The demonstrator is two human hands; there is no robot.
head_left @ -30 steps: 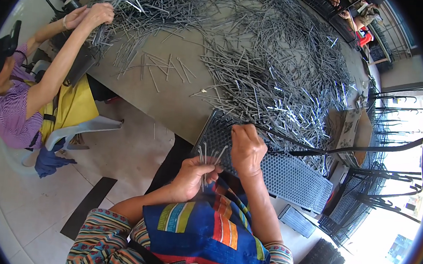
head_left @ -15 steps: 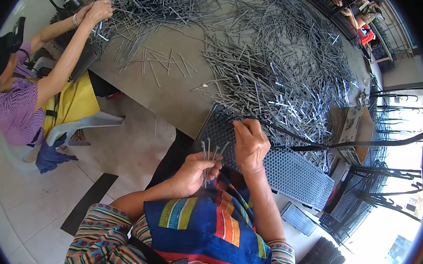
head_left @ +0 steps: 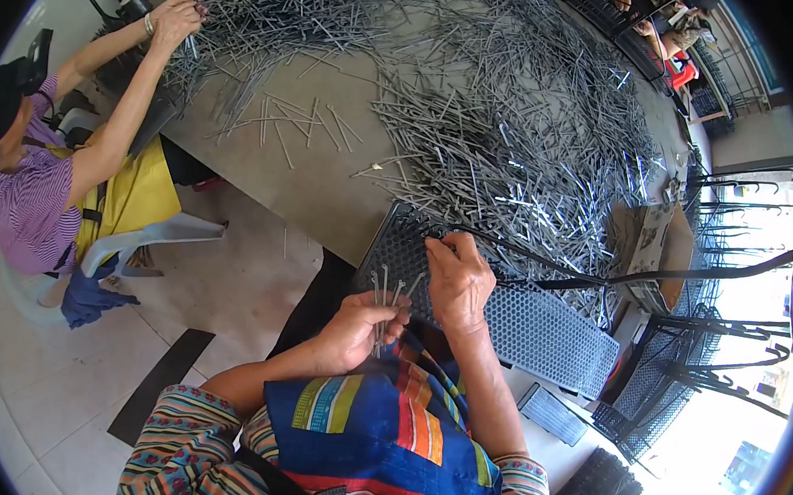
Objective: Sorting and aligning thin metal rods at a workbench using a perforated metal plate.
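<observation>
My left hand is closed around several thin metal rods, whose small looped ends stick up above the fingers. To its right, my right hand hangs over a dark perforated rack, a long tray-like piece full of small round holes. Thumb and fingertips of this hand are pinched together. Whatever lies between them, if anything, is too small to make out. The rack slants from the table edge down to the right, beyond my lap.
A large heap of loose metal rods covers much of the table. At left, a person in a striped purple top handles rods. A cardboard box and black hooked racks stand to the right. Another person's hands show at top right.
My right hand has moved slightly down and left over the rack. The left hand keeps its rods. The person at left has shifted both hands slightly.
</observation>
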